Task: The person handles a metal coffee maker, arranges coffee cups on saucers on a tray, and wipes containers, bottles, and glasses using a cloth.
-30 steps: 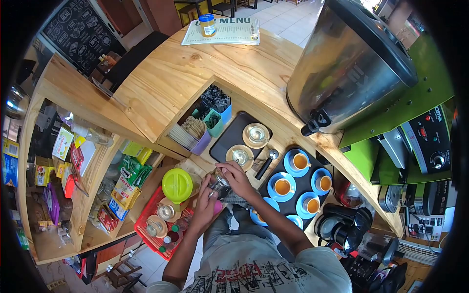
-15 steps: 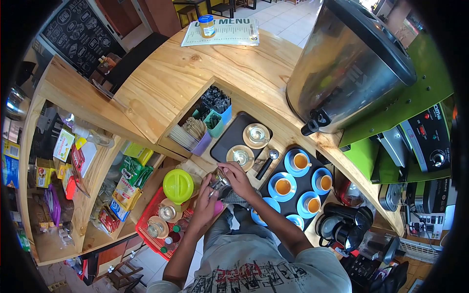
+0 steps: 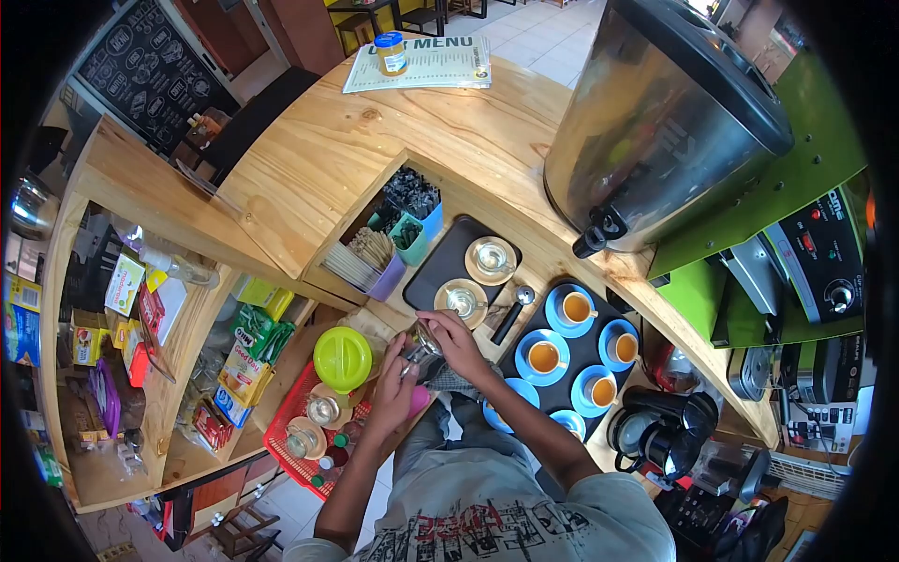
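Between my two hands is a shiny metal and glass container (image 3: 423,348), partly covered by my fingers. My left hand (image 3: 391,389) wraps round its lower left side. My right hand (image 3: 451,339) closes over its upper right side. Just beyond them, a dark tray (image 3: 438,258) bears two clear glass cups (image 3: 492,255) on light saucers. To the right, a black tray (image 3: 565,354) carries several blue saucers, with orange-brown drinks in cups (image 3: 543,357). A metal scoop with a black handle (image 3: 510,317) lies between the trays.
A lime-lidded container (image 3: 343,360) stands by a red basket (image 3: 281,417) with glass cups and bottles. Straws and stirrers (image 3: 361,255) sit in bins ahead. A large metal dispenser (image 3: 646,140) stands at right; coffee pots (image 3: 660,431) are below. A jar (image 3: 390,54) rests on menus.
The camera view has shifted slightly. Both hands keep hold of the container, with hardly any movement.
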{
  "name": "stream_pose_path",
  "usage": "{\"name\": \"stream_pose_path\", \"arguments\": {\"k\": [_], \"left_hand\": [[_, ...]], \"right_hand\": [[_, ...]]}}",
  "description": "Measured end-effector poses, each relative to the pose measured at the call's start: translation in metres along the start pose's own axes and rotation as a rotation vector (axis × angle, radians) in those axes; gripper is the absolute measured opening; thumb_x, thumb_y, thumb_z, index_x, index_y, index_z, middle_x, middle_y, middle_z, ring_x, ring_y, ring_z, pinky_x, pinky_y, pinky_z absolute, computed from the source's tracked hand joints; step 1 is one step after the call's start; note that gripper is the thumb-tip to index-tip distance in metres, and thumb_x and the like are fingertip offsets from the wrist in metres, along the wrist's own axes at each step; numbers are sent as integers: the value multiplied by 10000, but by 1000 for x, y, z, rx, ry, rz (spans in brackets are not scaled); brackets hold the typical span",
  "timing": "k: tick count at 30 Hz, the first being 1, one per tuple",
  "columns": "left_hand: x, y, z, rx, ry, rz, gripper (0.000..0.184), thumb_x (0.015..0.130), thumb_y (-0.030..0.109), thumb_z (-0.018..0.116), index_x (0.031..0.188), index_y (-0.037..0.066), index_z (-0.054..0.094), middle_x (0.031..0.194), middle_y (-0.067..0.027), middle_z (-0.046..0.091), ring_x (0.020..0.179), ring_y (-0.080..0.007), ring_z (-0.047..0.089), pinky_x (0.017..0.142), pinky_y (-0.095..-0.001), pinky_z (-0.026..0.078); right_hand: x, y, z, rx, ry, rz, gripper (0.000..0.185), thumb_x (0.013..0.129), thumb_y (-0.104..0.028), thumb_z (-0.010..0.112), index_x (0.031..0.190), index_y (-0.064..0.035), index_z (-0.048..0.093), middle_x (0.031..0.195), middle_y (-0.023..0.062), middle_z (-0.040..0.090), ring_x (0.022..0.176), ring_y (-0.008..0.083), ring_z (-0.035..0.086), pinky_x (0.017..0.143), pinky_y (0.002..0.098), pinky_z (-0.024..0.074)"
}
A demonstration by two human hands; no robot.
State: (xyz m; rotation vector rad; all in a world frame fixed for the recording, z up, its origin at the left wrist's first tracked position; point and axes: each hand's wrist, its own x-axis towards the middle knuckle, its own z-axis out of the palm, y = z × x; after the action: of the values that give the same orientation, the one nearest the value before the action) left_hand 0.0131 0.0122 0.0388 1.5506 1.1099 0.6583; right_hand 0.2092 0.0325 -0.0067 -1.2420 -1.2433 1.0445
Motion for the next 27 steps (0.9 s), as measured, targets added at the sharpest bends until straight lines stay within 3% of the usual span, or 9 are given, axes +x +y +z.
{"name": "stream_pose_path", "arguments": {"k": [7,9,10,12,16,18,27], "left_hand": [[1,5,-2,26,-15,14,193,1081,136,539,1012,-43,561,1688,-226,337,1592,-380,276,1255,-430,250],[2,6,-3,81,-11,39,208,1098,131,516,967,-28,548,1687,-208,342,1508,-288,397,1191,-372,310],[2,7,-3,82,-13,40,208,1098,131,516,967,-28,548,1687,-208,342,1508,-288,397,1191,-372,310],[3,9,-4,46,-27,5,188,1082,132,537,1002,-37,560,1688,-226,337,1596,-385,264,1254,-433,250],[3,5,-3,16,-29,6,182,1084,125,532,993,-31,554,1690,-226,335,1599,-393,252,1257,-440,242],[4,2,-2,46,-10,42,195,1088,101,512,926,-8,526,1701,-191,331,1427,-235,456,1149,-349,348],[5,-8,-4,21,-45,59,173,1091,89,499,952,-13,511,1729,-172,283,1449,-227,426,1146,-349,351]], "right_hand": [[-1,-1,1,-14,14,16,337,1126,-196,472,1333,-21,673,1185,123,662,1137,239,620,1027,330,452],[-1,-1,1,-17,20,28,341,1127,-204,472,1332,-23,674,1176,123,662,1130,242,620,1029,334,451],[-2,-1,1,-17,22,28,341,1127,-204,472,1332,-23,674,1176,123,662,1130,242,620,1029,334,451],[-1,-2,0,-37,34,7,339,1123,-206,480,1330,-22,675,1176,122,661,1141,244,621,1031,339,453],[-1,-7,-1,-41,43,8,331,1117,-202,492,1328,-30,681,1185,131,655,1155,260,623,1036,350,456],[-2,-11,-2,-137,65,-53,312,1104,-184,517,1319,-39,692,1204,143,645,1164,284,625,1041,361,459],[0,-26,-5,-292,88,-147,287,1075,-146,563,1301,-48,711,1197,166,619,1157,327,624,1025,393,477]]}}
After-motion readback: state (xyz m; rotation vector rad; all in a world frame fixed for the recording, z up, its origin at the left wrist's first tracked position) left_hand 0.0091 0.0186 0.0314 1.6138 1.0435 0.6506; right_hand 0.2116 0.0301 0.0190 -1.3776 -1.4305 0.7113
